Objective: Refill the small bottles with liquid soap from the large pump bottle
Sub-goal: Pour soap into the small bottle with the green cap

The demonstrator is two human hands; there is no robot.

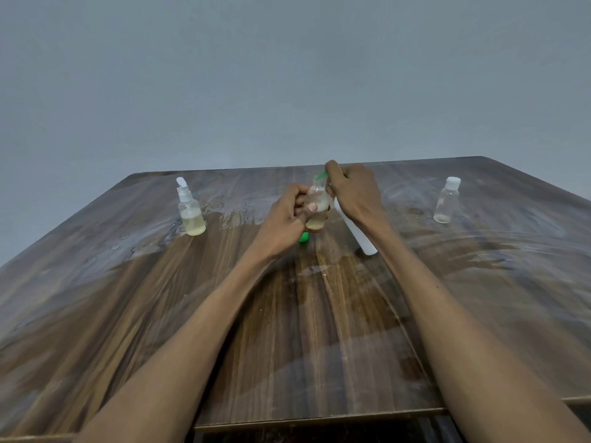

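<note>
Both my forearms stretch over the worktop (319, 346); left hand (287, 215) fingers wrap the small open bottle (316, 206), part-filled with yellowish soap, mid-air; right hand (355, 193) grips the tilted white pump bottle (356, 233), green nozzle (319, 176) at its mouth.

One head-worn wide-angle view looks forward and down across the wooden table (319, 346) toward a wall (287, 75).
</note>
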